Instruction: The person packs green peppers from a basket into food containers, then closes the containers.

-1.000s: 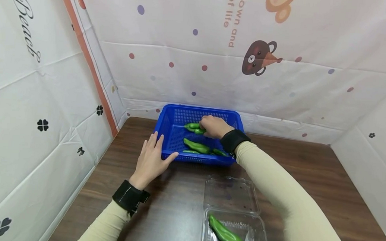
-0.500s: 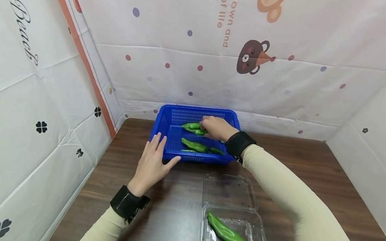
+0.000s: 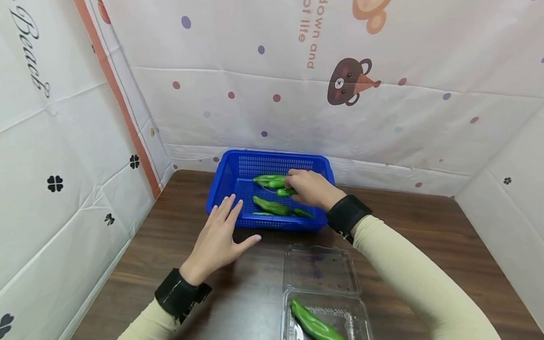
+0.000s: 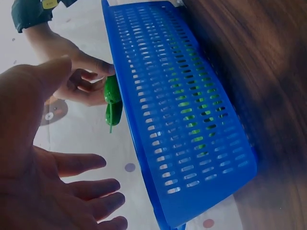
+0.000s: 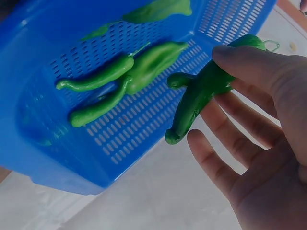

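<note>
My right hand [image 3: 310, 188] is over the blue basket [image 3: 275, 224], pinching green peppers [image 5: 204, 91] between thumb and fingers. In the right wrist view at least two of them cross in this grasp, lifted above the basket floor. More green peppers [image 3: 271, 207] lie inside along the near side, one of them wide and wrinkled [image 5: 156, 67]. My left hand [image 3: 216, 242], fingers spread and holding nothing, hovers by the basket's near left corner. The left wrist view shows a gap between that hand and the basket wall.
A clear plastic clamshell box [image 3: 321, 295] stands with its lid folded back on the brown wooden table [image 3: 238, 315]. One long green pepper [image 3: 316, 328] lies in its base. Printed sheeting [image 3: 237, 120] hangs right behind the basket and along both sides.
My left hand has come off the basket's corner and drawn back slightly toward me. The right hand has shifted a little rightward over the basket with its peppers. The head view has turned slightly.
</note>
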`<state>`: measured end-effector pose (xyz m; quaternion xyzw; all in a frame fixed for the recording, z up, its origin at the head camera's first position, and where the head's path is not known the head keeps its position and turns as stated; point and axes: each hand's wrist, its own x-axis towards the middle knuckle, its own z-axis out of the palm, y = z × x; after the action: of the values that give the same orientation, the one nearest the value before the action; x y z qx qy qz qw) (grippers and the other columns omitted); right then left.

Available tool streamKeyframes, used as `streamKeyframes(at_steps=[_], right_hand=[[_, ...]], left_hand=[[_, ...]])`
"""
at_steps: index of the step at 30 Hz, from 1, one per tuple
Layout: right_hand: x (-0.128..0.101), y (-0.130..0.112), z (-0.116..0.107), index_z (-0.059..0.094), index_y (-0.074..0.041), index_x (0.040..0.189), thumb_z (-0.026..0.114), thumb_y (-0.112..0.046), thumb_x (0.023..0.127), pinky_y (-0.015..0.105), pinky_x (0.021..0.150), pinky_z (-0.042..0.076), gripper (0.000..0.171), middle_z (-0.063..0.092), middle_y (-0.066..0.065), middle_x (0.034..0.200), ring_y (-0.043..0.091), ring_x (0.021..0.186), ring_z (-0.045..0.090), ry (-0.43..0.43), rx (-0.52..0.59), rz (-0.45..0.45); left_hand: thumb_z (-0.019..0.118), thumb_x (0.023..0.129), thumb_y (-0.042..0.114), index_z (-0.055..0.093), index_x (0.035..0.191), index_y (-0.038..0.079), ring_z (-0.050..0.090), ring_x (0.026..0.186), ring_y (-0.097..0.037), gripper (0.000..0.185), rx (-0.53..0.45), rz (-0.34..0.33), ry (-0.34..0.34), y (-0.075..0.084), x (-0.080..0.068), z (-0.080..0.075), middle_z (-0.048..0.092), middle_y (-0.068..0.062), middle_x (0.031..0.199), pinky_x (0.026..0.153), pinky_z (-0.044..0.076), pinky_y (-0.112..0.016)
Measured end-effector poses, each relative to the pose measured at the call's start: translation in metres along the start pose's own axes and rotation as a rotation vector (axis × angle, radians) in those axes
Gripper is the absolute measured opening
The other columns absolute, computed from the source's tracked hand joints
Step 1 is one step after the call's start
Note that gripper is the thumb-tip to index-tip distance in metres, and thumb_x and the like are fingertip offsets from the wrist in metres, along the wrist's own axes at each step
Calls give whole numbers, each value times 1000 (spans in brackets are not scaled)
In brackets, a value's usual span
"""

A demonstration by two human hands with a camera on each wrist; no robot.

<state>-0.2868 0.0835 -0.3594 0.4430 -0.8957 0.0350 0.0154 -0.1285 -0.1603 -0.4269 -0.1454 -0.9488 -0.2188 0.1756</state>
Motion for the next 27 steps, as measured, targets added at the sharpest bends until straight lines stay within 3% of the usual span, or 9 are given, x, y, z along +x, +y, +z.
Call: streamKeyframes(at_steps=[9,17,27], right_hand=[[-27,-5,-8,70,-9,95,82,-10,88,32,65,46,14,59,5,93,19,75,51,38,5,-26],[-52,-10,-14,69,-9,94,85,-10,86,30,63,47,18,58,4,92,16,74,50,125,-20,-83],[-79,-15,-15,71,-10,98,87,-12,84,30,65,51,21,64,5,101,15,77,57,173,-33,-102]], left_hand=[[74,86,63,40,156,-1,24,154,-37,101,-8,70,-43,9,-7,7,29,-22,165,123,21,-58],[71,85,69,26,163,6,12,157,-30,110,-43,114,-108,19,-12,11,18,-14,170,125,18,-55],[70,83,73,23,164,11,18,156,-32,112,-113,178,-133,26,-19,16,17,-11,171,124,22,-54]])
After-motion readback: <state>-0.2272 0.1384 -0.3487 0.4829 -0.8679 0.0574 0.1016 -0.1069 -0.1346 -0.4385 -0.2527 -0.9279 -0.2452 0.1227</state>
